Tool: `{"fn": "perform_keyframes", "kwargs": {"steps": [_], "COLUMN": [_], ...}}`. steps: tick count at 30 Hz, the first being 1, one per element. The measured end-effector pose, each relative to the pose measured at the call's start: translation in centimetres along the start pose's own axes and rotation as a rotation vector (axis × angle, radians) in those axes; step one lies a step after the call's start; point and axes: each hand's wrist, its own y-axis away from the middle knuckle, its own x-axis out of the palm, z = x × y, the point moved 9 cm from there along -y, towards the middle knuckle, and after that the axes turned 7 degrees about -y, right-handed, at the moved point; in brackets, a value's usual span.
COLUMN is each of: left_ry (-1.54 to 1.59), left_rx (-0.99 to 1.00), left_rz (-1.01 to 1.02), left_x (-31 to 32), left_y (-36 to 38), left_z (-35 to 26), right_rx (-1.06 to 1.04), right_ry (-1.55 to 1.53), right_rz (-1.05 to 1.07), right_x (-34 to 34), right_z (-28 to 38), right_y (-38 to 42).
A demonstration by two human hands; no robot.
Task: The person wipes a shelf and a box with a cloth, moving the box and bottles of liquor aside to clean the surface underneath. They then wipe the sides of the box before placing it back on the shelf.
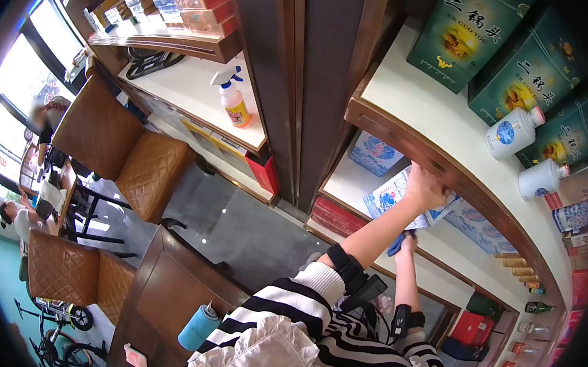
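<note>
The blue-and-white box [384, 198] is sitting in the left hand [426, 190], just beneath the overhanging wooden edge [399, 135] of the upper shelf and over the front of the lower shelf [347, 185]. It is tilting, with its printed face turning towards the camera. The right hand [409, 244] is bunching a blue cloth [396, 246] just below the box.

The main danger is coming from the narrow space: if the box is rising or swinging, its corner could be knocking the wooden edge and twisting out of the fingers. Its neighbours, a patterned box [375, 153] behind and a larger patterned box [482, 229] to the side, are standing close enough to be shoved askew by a careless turn. A hard push from the cloth could be tipping the box too, since only one hand is clearly bearing it. Above, the white bottle [510, 134] is standing near the shelf front, where a jolt to the shelf could be unsettling it.

The left grip is closing over the box from above, opening only as wide as the part it is clasping. The right grip is curling tightly around the cloth; whether its fingers are also touching the box, I cannot tell from this small, partly hidden view.
</note>
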Motion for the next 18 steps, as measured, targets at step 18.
{"fn": "perform_keyframes", "kwargs": {"steps": [18], "left_ry": [-0.003], "left_rx": [-0.078], "left_rz": [0.016], "left_x": [-0.2], "left_y": [-0.1], "left_z": [0.6], "right_rx": [-0.065], "right_ry": [-0.044], "right_rz": [-0.068], "right_x": [2.6], "right_z": [-3.5], "right_y": [2.1]}}
